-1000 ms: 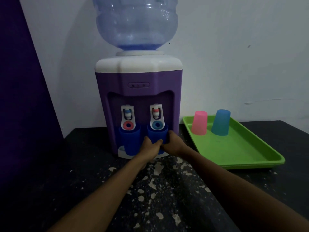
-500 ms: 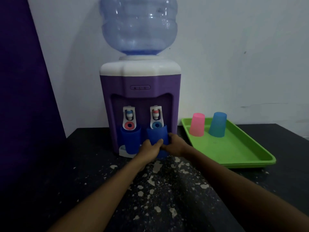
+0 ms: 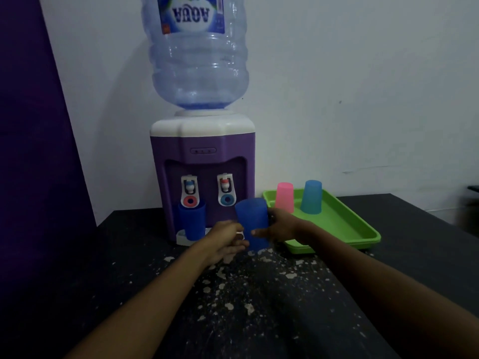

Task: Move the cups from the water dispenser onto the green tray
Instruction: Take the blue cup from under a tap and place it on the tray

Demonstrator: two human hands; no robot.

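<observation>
My right hand (image 3: 281,226) grips a dark blue cup (image 3: 251,218) in the air, just in front of the purple water dispenser (image 3: 202,151) and clear of its right tap. My left hand (image 3: 224,238) is at the cup's lower left, fingers curled against it. A second dark blue cup (image 3: 191,220) stands under the left tap on the drip tray. To the right lies the green tray (image 3: 344,229), where a pink cup (image 3: 284,197) and a light blue cup (image 3: 311,196) stand upside down at its far end.
A large water bottle (image 3: 198,55) sits on top of the dispenser. The black table (image 3: 246,307) is speckled with white flakes. A purple panel (image 3: 31,151) stands at the left, a white wall behind. Something dark and blurred shows at the right edge.
The dark blue cup has come out from under the right tap and moved toward me and to the right. My left hand has slid lower on it.
</observation>
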